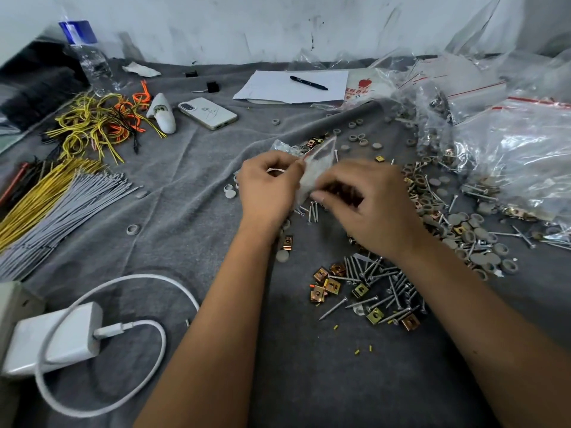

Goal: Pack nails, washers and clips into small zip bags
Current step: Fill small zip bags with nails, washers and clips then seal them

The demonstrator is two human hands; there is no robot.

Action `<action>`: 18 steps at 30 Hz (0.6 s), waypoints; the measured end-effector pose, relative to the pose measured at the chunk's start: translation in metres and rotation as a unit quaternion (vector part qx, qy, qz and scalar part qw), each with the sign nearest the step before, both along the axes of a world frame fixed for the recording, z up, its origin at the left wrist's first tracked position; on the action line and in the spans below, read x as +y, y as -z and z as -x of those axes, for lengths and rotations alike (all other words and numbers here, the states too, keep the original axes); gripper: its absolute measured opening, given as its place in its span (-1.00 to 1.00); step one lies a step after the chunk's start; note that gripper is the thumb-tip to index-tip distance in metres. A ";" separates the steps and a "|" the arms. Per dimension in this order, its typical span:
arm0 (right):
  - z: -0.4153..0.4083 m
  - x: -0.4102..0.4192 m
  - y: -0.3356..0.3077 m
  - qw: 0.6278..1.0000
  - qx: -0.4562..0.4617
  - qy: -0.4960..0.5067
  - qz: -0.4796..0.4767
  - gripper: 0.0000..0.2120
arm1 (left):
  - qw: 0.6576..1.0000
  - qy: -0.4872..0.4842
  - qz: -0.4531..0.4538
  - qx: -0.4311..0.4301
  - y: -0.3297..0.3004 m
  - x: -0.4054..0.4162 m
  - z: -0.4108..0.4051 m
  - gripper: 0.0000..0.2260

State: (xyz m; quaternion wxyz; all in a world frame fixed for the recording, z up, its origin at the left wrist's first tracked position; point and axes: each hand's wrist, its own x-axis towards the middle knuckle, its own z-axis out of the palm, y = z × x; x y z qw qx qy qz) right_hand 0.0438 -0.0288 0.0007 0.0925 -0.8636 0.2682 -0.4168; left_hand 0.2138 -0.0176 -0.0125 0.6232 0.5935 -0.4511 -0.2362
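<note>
- Clear thin plastic is the material in play: a small zip bag (318, 168) is held up above the grey cloth (191, 211), between the two hands, a little past the middle of the view.
- The left hand (268, 186) pinches the bag at its 9 o'clock edge, fingers curled round the plastic.
- The right hand (367, 205) sits at the bag's 4 o'clock side with curled fingers at its lower edge; it is blurred, so it probably grips the bag or feeds something in, but I cannot tell which.
- The long axis of the bag runs from about 7 o'clock to 1 o'clock, and the red zip line appears to be at the 1 o'clock end, away from the person.
- The loose nails (312, 211) lie on the cloth directly under the bag, at 6 o'clock from the grip, so the right hand is the nearer one to take them.
- A bigger heap of nails and brass clips (330, 285) lies at 5 o'clock, near the right forearm; the grey washers (482, 233) spread at 3 o'clock, well apart from the left hand.
- The cloth is soft and wrinkled, so small parts should not roll.
- Around it: cable ties (58, 208) at 9 o'clock, a phone (207, 113) at 11 o'clock, a white charger (55, 338) at 7 o'clock, big plastic bags (506, 149) at 2 o'clock.
</note>
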 end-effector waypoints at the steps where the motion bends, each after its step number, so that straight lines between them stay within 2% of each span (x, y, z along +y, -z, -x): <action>1: -0.004 0.004 0.002 0.998 0.041 -0.040 -0.016 -0.87 | 0.999 -0.011 -0.001 0.039 -0.001 -0.001 -0.004 -0.85; 3: -0.013 0.010 0.005 0.987 0.117 -0.101 -0.052 -0.82 | 0.991 -0.026 0.004 0.131 -0.004 -0.001 -0.013 -0.80; 5: -0.020 0.014 0.009 0.973 0.179 -0.127 -0.073 -0.77 | 0.968 -0.018 0.025 0.248 -0.007 0.000 -0.020 -0.77; 6: -0.025 0.016 0.011 0.967 0.204 -0.135 -0.074 -0.76 | 0.957 -0.016 0.038 0.286 -0.008 0.002 -0.026 -0.77; 8: -0.027 0.017 0.013 0.960 0.227 -0.138 -0.087 -0.79 | 0.950 -0.010 0.047 0.307 -0.010 0.004 -0.031 -0.80; 12: -0.023 0.016 0.013 0.963 0.207 -0.127 -0.117 -0.84 | 0.952 0.003 0.045 0.303 -0.012 0.006 -0.032 -0.80; 14: -0.020 0.015 0.011 0.971 0.166 -0.116 -0.127 -0.85 | 0.959 0.017 0.025 0.282 -0.012 0.006 -0.028 -0.81; 16: -0.017 0.014 0.007 0.988 0.080 -0.078 -0.106 -0.85 | 0.977 0.036 -0.004 0.212 -0.010 0.005 -0.025 -0.82; 18: -0.012 0.011 0.003 0.999 -0.008 -0.007 -0.036 -0.84 | 0.992 0.077 -0.023 0.102 -0.008 0.005 -0.020 -0.87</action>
